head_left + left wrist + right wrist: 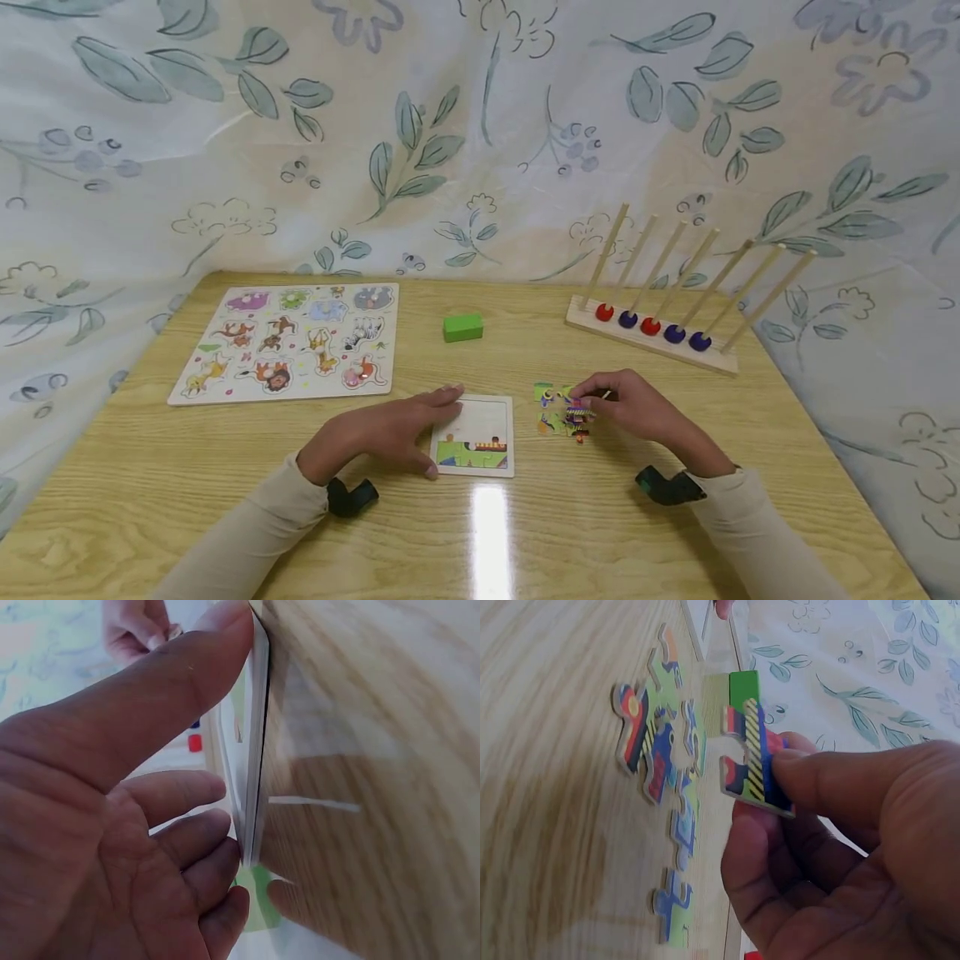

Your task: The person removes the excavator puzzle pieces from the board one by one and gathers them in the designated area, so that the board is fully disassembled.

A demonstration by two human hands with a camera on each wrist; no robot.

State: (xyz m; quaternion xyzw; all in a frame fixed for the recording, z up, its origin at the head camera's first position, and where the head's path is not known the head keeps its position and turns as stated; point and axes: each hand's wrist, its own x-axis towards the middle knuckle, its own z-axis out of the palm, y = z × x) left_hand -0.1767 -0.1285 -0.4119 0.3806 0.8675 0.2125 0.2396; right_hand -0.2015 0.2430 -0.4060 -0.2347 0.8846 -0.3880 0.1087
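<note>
A small white-framed puzzle board (483, 408) lies flat on the table, its bottom row filled with joined green and striped pieces. My left hand (397, 425) rests along the board's left side, thumb at the lower corner and fingers over the upper left edge. In the left wrist view the thumb (150, 705) lies against the board's edge. My right hand (633, 407) pinches a jigsaw piece (754, 761) with yellow-black stripes, red and blue, between thumb and fingers, above several loose jigsaw pieces (660, 739) on the table.
An animal peg puzzle (292, 337) lies at the back left. A green block (462, 327) sits behind the small board. At the back right stands a wooden rack (652, 333) with upright rods and red and blue beads. A patterned cloth (480, 150) hangs behind the table.
</note>
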